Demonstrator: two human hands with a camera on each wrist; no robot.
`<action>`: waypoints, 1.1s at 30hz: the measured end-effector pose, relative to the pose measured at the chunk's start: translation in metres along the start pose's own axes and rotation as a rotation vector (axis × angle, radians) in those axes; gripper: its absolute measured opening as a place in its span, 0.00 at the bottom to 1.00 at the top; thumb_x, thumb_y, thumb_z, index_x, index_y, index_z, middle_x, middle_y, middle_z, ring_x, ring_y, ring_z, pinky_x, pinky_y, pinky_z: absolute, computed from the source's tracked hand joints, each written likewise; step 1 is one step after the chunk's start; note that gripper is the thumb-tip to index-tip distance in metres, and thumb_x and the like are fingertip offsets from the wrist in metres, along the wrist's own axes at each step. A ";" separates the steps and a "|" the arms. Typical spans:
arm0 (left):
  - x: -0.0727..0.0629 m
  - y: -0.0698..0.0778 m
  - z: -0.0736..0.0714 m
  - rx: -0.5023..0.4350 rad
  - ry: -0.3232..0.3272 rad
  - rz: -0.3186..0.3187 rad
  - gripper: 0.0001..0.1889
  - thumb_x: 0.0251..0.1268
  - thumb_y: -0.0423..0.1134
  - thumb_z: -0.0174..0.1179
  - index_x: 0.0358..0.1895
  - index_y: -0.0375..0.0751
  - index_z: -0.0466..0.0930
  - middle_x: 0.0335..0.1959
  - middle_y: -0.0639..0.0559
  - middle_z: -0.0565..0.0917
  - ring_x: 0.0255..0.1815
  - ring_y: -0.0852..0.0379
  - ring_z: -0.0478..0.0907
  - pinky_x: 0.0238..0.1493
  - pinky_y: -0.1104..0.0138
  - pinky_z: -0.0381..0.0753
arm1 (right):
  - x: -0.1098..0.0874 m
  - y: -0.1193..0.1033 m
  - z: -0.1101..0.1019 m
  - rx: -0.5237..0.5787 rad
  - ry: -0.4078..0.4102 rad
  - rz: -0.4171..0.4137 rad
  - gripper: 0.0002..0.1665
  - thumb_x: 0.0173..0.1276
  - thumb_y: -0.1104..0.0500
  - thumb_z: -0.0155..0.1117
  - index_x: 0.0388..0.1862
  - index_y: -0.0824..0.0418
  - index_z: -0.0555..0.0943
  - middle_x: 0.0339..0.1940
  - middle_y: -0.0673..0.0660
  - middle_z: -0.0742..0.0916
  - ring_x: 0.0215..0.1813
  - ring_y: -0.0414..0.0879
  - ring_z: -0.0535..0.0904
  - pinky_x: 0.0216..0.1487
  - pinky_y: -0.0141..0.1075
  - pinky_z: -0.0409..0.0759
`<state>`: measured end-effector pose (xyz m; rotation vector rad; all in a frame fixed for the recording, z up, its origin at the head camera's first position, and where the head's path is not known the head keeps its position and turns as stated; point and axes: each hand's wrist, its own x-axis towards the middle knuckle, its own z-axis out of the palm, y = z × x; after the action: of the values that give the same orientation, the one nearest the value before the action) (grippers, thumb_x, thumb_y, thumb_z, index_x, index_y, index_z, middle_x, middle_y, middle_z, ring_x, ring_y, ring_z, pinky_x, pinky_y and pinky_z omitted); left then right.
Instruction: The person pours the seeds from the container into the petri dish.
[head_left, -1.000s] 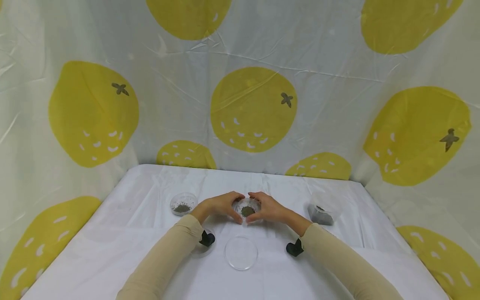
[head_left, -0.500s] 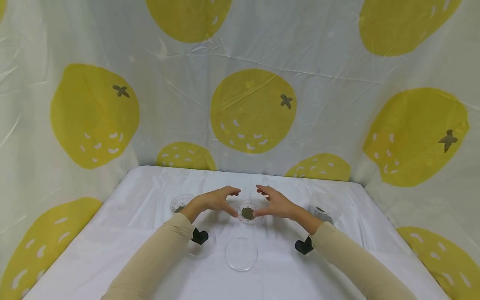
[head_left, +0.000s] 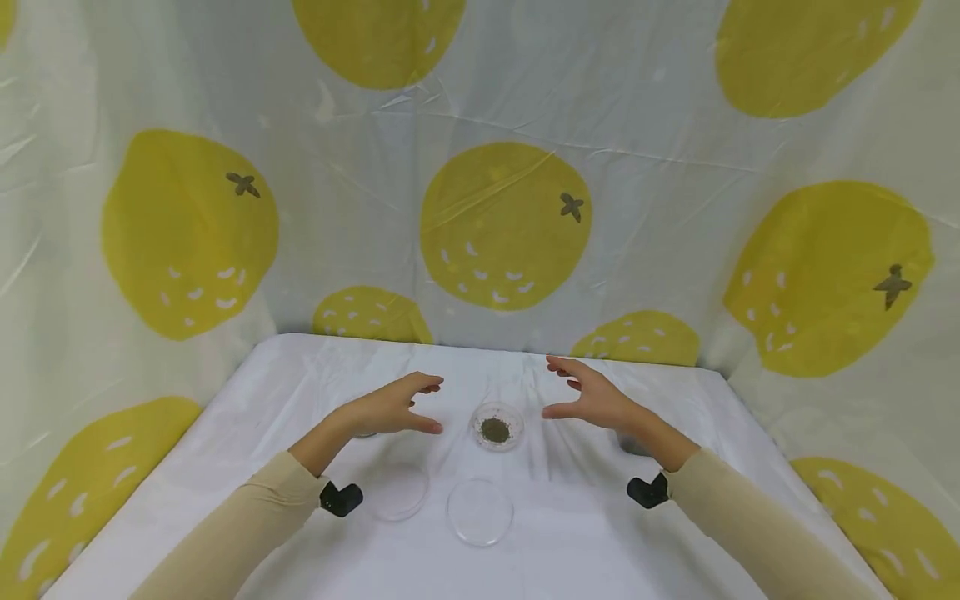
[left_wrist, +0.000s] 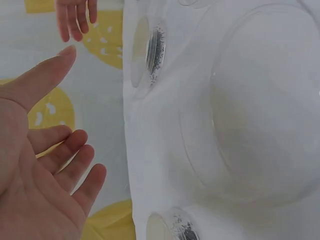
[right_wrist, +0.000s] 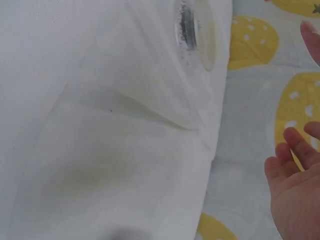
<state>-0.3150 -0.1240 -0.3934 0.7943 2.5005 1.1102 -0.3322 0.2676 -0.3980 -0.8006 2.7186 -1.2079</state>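
Note:
A clear petri dish point(head_left: 477, 438) stands mid-table, a heap of dark granules point(head_left: 495, 430) in its centre and crumbs scattered around. To its left, my left hand point(head_left: 393, 406) hovers with thumb and fingers spread, holding nothing. My right hand point(head_left: 592, 396) is held likewise on the other side, fingers apart and nothing between them. In the left wrist view the dish point(left_wrist: 157, 55) shows between table edge and lid, well away from the left palm point(left_wrist: 40, 165). The right wrist view has the dish point(right_wrist: 187, 30) at the top, with the right palm point(right_wrist: 300, 190) off to the side.
Two clear round lids lie near the front, one central point(head_left: 480, 512) and one further left point(head_left: 399, 492). A second dish with granules point(left_wrist: 175, 225) is mostly behind my left hand. My right wrist largely covers a container with grey contents point(head_left: 630, 443). A lemon-print curtain point(head_left: 506, 225) hangs behind.
Both hands have let go of the middle dish and drawn apart, left hand to the left, right hand to the right. The dish stays in place on the table.

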 end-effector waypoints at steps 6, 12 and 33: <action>-0.041 -0.005 0.005 0.070 0.147 -0.038 0.49 0.61 0.52 0.76 0.78 0.32 0.61 0.72 0.38 0.70 0.72 0.37 0.66 0.69 0.42 0.67 | -0.017 0.006 -0.022 -0.029 0.052 0.017 0.55 0.63 0.53 0.81 0.80 0.68 0.61 0.72 0.68 0.74 0.74 0.66 0.65 0.73 0.60 0.63; -0.081 0.005 0.014 0.117 0.290 -0.131 0.55 0.53 0.53 0.80 0.77 0.29 0.60 0.73 0.34 0.67 0.72 0.34 0.67 0.69 0.40 0.66 | -0.035 0.013 -0.042 -0.053 0.101 0.074 0.55 0.63 0.52 0.80 0.80 0.68 0.61 0.73 0.69 0.72 0.74 0.66 0.64 0.73 0.61 0.62; -0.123 -0.001 0.054 -0.062 0.404 -0.231 0.60 0.41 0.49 0.86 0.77 0.30 0.61 0.72 0.36 0.68 0.73 0.34 0.65 0.70 0.38 0.64 | -0.095 0.055 -0.084 -0.056 0.214 0.208 0.56 0.67 0.51 0.77 0.83 0.67 0.55 0.77 0.72 0.66 0.76 0.70 0.57 0.74 0.67 0.53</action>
<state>-0.1912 -0.1659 -0.4249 0.2704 2.7703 1.3649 -0.2952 0.4006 -0.3933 -0.3984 2.9260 -1.2407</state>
